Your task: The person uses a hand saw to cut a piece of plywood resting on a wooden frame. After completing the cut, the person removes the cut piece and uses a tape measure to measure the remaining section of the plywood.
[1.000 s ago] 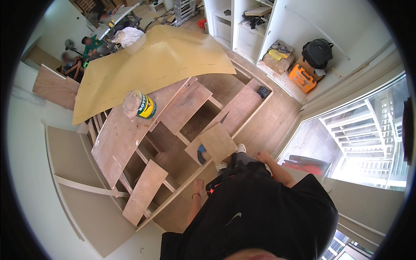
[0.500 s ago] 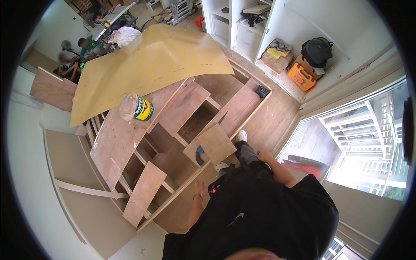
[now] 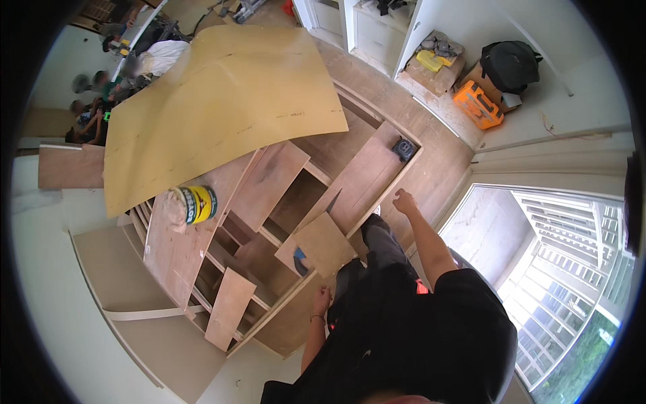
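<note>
Sunlit workshop floor seen from overhead, with a plywood cabinet frame (image 3: 269, 222) lying on its back below the person. Compared with a second ago, the right hand (image 3: 404, 200) has swung out from the body and now hovers, fingers loosely curled, just above the frame's far edge, gripping nothing. The left hand (image 3: 323, 299) hangs low by the frame's near rail; its fingers seem closed, though the view is too small to be sure. Between the hands lies a loose square plywood offcut (image 3: 324, 244). Left of them, a yellow-labelled can (image 3: 194, 204) rests on its side. Beyond the right hand sits an orange case (image 3: 476, 106).
</note>
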The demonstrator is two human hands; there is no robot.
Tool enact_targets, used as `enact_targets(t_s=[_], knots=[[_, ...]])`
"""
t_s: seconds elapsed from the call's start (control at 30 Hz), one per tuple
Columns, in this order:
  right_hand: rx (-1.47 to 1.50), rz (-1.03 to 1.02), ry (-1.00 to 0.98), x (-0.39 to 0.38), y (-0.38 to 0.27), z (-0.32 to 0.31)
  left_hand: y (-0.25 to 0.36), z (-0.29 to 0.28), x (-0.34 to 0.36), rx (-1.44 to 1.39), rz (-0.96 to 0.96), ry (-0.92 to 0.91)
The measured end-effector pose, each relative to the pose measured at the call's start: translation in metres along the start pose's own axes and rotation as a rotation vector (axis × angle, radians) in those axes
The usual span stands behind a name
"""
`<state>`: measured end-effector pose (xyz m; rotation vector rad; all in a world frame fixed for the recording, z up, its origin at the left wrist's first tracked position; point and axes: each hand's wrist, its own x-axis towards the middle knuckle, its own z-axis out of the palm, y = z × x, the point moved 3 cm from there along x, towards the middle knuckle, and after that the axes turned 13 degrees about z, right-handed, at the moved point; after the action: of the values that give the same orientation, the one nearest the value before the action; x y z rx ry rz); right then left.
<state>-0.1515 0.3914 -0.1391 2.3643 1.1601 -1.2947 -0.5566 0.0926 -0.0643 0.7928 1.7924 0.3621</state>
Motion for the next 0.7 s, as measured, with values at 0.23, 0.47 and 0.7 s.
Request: enact_targets(t_s=[0.23, 0.47, 0.7], knots=[[-0.033, 0.17, 0.228, 0.128, -0.049, -0.044, 0.087, 0.031, -0.002, -0.05, -0.017, -0.085], [-0.354, 0.093, 0.475, 0.206, -0.057, -0.056, 0.082, 0.044, -0.021, -0.058, -0.197, -0.009], [-0.322, -0.046, 0.357, 0.21, -0.064, -0.054, 0.061, 0.063, -0.049, -0.188, -0.264, 0.09]])
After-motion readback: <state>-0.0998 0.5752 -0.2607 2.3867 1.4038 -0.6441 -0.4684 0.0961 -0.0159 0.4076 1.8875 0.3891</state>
